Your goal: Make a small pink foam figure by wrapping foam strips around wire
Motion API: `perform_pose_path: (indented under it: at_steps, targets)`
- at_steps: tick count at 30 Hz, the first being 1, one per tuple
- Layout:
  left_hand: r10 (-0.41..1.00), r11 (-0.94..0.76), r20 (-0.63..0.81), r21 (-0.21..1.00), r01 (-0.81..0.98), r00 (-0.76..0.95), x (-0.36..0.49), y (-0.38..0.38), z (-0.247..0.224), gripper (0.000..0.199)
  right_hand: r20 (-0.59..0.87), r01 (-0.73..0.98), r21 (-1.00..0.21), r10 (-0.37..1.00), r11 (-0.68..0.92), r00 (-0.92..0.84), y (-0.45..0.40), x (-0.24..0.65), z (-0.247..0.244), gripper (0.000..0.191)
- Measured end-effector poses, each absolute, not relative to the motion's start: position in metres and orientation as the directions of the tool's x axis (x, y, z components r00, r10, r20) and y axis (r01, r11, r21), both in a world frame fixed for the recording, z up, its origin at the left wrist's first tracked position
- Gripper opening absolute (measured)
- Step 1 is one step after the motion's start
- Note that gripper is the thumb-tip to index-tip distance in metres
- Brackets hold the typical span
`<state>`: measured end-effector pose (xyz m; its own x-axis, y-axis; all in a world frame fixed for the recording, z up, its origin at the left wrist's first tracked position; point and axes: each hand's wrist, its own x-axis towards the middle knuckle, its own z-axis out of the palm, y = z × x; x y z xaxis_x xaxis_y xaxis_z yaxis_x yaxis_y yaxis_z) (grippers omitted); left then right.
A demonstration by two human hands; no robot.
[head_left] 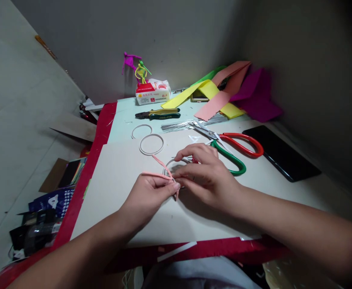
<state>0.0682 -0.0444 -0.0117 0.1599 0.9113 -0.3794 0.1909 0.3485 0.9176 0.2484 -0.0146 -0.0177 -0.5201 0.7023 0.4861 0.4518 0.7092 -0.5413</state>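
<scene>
**A:** Where are the hands?

**B:** Together, over the middle of the white card (118, 192), close to the bench's front edge. The left hand (148, 196) and the right hand (206, 176) both pinch thin pink strips (163, 171) where they cross.

**A:** What's under them?

**B:** A thin grey wire ring (174, 165), mostly hidden by the fingers, with the strips lying over its near side.

**A:** How far along does it look?

**B:** Two smooth, pale rings look finished: one ring (151, 144) lies at the card's far edge, and another ring (141, 130) sits just past it on the bench (124, 116). The ring under the hands looks barer, so it seems the least done.

**A:** What else is out?

**B:** Along the far side are a bundle of straight wires (188, 125), pliers (157, 115) with yellow and green grips, and scissors (239, 144) with red and green handles. Behind them lie floppy sheets of yellow paper (190, 94) and pink paper (213, 105).
</scene>
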Motion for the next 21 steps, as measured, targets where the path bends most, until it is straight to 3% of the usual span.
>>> perform_pose_path:
  at_steps: [4,6,9,11,13,17,21]
  targets:
    - [0.909,0.370,-0.383,0.923,0.104,0.163,0.067,-0.045,-0.016,0.016,0.479,0.426,-0.582,0.715,0.693,-0.510,-0.015,0.249,-0.015,0.018]
    - [0.910,0.378,-0.381,0.924,0.051,0.164,0.066,-0.044,-0.019,0.018,0.461,0.405,-0.673,0.779,0.619,-0.425,-0.014,0.249,-0.013,0.028]
    - [0.915,0.374,-0.371,0.928,0.011,0.157,0.064,-0.042,-0.022,0.022,0.206,0.256,-0.921,0.925,0.294,-0.318,-0.010,0.248,-0.013,0.047]
    - [0.924,0.356,-0.351,0.934,-0.009,0.149,0.064,-0.042,-0.022,0.022,-0.024,0.095,-0.995,0.924,0.013,-0.381,-0.008,0.246,-0.015,0.041]
    - [0.932,0.344,-0.337,0.939,-0.032,0.130,0.064,-0.042,-0.022,0.021,-0.090,-0.020,-0.993,0.876,-0.113,-0.474,-0.007,0.243,-0.018,0.024]
    - [0.926,0.365,-0.354,0.929,-0.067,0.135,0.066,-0.044,-0.019,0.017,0.028,-0.035,-0.999,0.900,0.014,-0.436,-0.008,0.240,-0.018,0.018]
    - [0.934,0.321,-0.312,0.947,-0.025,0.174,0.066,-0.044,-0.016,0.018,0.016,-0.006,-1.000,0.916,0.015,-0.402,-0.009,0.241,-0.014,0.016]
